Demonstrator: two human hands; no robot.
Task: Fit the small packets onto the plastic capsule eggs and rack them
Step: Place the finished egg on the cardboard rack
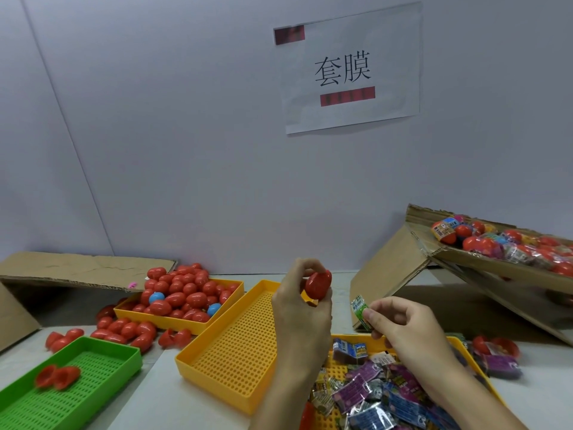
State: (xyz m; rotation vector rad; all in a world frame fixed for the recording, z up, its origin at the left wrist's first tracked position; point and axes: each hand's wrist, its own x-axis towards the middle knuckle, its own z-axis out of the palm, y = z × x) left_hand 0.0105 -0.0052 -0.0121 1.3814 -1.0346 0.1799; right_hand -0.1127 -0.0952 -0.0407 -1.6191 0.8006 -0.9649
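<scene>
Crinkly foil packets (372, 395) are filling a yellow perforated tray (471, 361) nearest the viewer. Above, the left hand (302, 308) is gripping a glossy red plastic egg (318, 284) while the right hand (403, 324) is pinching a small green packet (359, 310). Opening its mouth squarely should ease fitting.

At centre frame the left hand (302, 301) holds up a red capsule egg (318, 284) in its fingertips while, just right, the right hand (403, 324) pinches a green packet (359, 311), seemingly flat, above a yellow tray (479, 372) of mixed packets (372, 395).
</scene>
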